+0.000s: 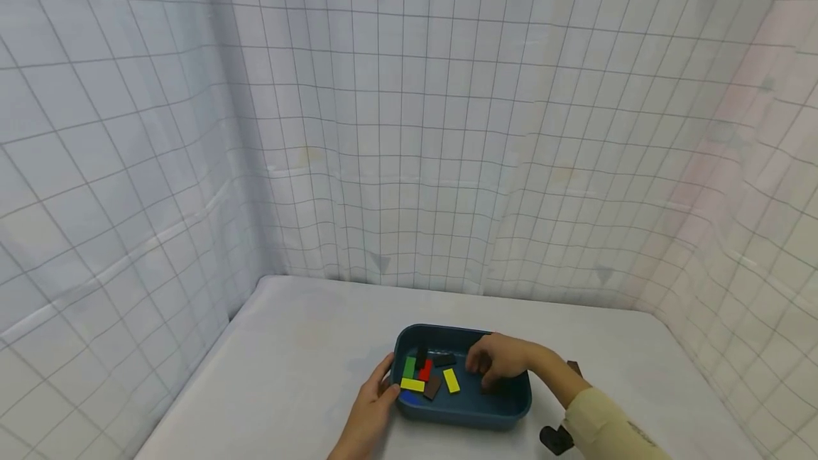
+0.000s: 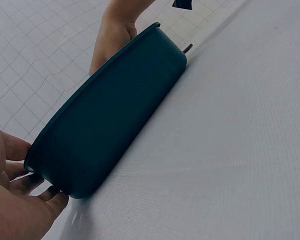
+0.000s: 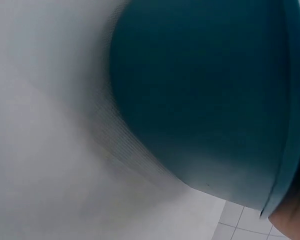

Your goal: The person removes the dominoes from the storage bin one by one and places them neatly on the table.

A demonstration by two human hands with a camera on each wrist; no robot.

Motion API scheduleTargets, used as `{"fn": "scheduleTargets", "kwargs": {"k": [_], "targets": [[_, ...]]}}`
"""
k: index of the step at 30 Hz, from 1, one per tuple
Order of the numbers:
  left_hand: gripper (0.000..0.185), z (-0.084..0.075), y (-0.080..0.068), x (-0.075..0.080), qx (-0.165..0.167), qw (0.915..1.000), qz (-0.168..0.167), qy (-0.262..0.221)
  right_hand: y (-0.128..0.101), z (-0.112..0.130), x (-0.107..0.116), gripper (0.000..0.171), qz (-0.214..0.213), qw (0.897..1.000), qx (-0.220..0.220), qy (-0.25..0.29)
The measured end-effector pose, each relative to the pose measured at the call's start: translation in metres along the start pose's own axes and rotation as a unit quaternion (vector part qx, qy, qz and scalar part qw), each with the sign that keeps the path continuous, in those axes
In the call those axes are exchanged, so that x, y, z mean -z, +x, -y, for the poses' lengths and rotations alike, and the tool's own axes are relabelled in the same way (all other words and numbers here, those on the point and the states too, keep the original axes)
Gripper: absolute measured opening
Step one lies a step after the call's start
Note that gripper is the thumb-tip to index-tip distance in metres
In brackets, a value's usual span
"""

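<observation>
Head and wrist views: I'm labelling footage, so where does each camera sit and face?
Head: head-worn, facing forward and down at the teal tub; left hand and right hand show.
Left wrist: worn there, facing the tub's outside; both hands show.
Right wrist: worn there, facing the tub's outside; part of a hand shows.
Both wrist views share the tub.

Now have a teal rounded-rectangular plastic bin point(image 1: 447, 417) on the white cloth-covered table point(image 1: 300, 353), before a white grid-patterned fabric curtain point(image 1: 409, 126). Have the left hand point(image 1: 373, 400) at the bin's left end, the right hand point(image 1: 505, 357) over its right half, between them a flat yellow rectangular block point(image 1: 451, 380).
</observation>
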State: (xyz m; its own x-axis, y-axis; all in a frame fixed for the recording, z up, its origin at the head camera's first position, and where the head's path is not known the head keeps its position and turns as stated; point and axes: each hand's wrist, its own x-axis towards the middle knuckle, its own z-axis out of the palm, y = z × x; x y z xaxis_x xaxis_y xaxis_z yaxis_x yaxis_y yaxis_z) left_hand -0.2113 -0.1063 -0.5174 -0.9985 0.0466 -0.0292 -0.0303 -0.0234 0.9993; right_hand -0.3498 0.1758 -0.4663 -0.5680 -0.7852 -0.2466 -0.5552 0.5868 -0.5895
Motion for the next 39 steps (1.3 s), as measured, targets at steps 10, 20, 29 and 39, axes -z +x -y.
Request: {"fn": "scheduleTargets", "kwargs": {"k": [10,20,29,39], "targets": [[0.058,0.000,-0.002,0.001,0.002,1.0000,0.001,0.003,0.009,-0.005,-0.007,0.030,0.005,0.998,-0.011,-0.065],[0.058,-0.001,-0.001,-0.002,-0.007,1.0000,0.005,0.000,0.007,-0.009,-0.008,0.025,-0.020,0.998,0.018,-0.055],[0.059,0.003,-0.003,0.000,-0.017,0.9998,0.011,0.006,0.007,-0.010,-0.010,0.021,-0.017,0.999,0.040,0.020],[0.059,0.004,-0.002,0.002,-0.023,0.9997,0.007,0.009,0.000,-0.008,0.001,0.010,-0.041,0.988,0.076,0.125]]}}
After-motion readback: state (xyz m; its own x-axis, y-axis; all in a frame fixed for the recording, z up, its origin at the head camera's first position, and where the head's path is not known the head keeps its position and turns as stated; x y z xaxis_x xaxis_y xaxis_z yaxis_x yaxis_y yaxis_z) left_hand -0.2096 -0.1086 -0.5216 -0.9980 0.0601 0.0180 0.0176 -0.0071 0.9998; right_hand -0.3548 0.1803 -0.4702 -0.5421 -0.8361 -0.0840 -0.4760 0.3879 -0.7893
